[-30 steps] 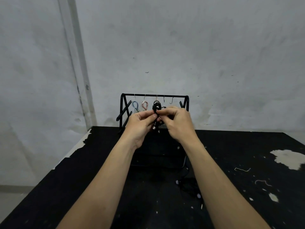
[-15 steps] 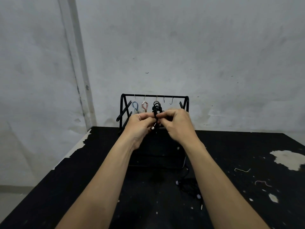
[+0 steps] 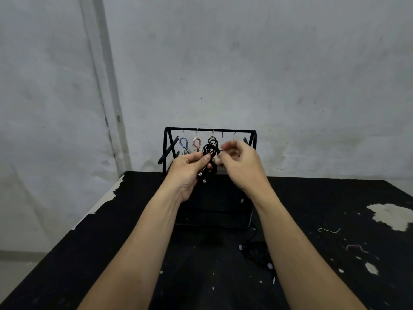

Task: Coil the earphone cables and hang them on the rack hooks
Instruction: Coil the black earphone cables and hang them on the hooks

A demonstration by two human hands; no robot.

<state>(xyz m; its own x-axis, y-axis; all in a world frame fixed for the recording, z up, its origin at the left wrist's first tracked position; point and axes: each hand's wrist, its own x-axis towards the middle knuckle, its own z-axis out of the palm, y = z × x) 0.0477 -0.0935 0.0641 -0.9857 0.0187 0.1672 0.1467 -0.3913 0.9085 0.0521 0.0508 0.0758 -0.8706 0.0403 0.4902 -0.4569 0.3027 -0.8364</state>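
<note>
Two hands on one black coil [image 3: 209, 149] rn. My left hand [image 3: 190, 167] pinches the bundle, earbuds dangling just below; right hand [image 3: 240, 163] pinches the loose tail beside it, fingers curled. Imo keep the pinch firm and wrap snug w/o kinking, thin rubbery cable springs open easily. Far behind, black metal rack [image 3: 210, 130] w/ thin wire hooks: blue coil [image 3: 184, 144], pink coil [image 3: 196, 144], another black one hung. Near right, another loose black earphone [image 3: 257, 253] on the scuffed black table [image 3: 89, 253].

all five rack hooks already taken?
No. The two right hooks on the rack hang bare; only the blue coil, pink coil and a black coil are hung.
</note>
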